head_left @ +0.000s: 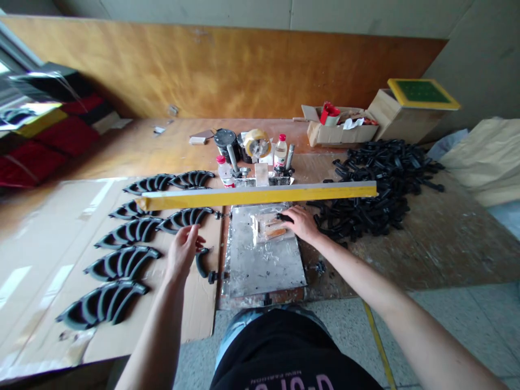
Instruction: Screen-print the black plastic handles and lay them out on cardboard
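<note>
Several curved black handles [122,262] are laid in rows on cardboard [195,303] at nine o'clock; the left hand [182,250] is held loosely open just above one loose black handle [202,261]; at twelve o'clock of the metal plate [264,265], a small black part [284,218] is pinched by the right hand [301,223]; a heap of black parts [377,184] is seen at two o'clock.

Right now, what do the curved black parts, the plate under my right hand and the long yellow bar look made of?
Curved parts: probably moulded plastic, matte black with ribs. Plate: looks like metal, dull grey, scuffed and smeared. Yellow bar: straight-edged, pale grey top face; metal or painted wood, unclear.
</note>
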Demonstrator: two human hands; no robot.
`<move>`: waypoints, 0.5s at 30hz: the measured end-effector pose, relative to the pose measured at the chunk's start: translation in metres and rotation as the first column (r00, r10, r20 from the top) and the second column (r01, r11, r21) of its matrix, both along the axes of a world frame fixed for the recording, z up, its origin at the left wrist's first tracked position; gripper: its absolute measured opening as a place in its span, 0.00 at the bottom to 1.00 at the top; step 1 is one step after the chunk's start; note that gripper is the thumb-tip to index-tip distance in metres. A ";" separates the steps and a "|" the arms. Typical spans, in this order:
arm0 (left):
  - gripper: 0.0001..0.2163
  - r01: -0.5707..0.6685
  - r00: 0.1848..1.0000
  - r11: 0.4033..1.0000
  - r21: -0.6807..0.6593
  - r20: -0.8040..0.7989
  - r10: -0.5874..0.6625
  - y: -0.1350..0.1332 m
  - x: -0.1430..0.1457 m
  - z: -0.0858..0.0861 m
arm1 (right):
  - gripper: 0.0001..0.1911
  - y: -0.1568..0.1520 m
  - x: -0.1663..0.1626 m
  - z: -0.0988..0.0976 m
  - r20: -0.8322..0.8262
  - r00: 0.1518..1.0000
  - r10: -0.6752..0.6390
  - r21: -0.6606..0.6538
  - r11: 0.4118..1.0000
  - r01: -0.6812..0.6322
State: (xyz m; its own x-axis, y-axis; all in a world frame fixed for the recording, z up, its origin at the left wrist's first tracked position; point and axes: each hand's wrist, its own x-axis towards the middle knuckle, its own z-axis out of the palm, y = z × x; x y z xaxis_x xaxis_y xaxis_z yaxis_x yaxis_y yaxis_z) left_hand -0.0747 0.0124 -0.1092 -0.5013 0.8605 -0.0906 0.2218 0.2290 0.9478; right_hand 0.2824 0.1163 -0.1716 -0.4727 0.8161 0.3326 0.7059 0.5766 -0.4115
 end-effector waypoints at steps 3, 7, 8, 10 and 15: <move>0.16 -0.018 0.983 0.966 0.258 0.179 -0.030 0.029 0.037 0.049 | 0.13 -0.013 -0.052 -0.020 -0.056 0.994 0.096 0.076 0.993 -0.092; 0.12 -0.035 0.945 0.900 0.435 0.307 -0.111 0.041 0.067 0.089 | 0.14 -0.023 -0.069 -0.045 -0.060 0.993 0.101 0.093 0.991 -0.095; 0.13 -0.039 0.942 0.898 0.438 0.316 -0.113 0.041 0.070 0.091 | 0.14 -0.024 -0.067 -0.048 -0.067 0.992 0.109 0.094 0.990 -0.102; 0.14 -0.050 0.942 0.904 0.425 0.322 -0.099 0.040 0.073 0.091 | 0.12 -0.024 -0.063 -0.050 -0.072 0.988 0.135 0.093 0.987 -0.128; 0.15 -0.031 0.947 0.911 0.411 0.304 -0.104 0.039 0.071 0.082 | 0.09 -0.022 -0.072 -0.044 -0.035 0.998 0.055 0.060 0.997 -0.053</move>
State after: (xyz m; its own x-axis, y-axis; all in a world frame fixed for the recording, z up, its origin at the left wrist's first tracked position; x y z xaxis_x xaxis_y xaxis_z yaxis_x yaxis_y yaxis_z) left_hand -0.0038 0.0516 -0.0272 -0.4727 0.8725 0.1237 -0.0999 -0.1925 0.9762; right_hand 0.2105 0.0940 -0.2153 -0.5024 0.7678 0.3976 0.6579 0.6378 -0.4004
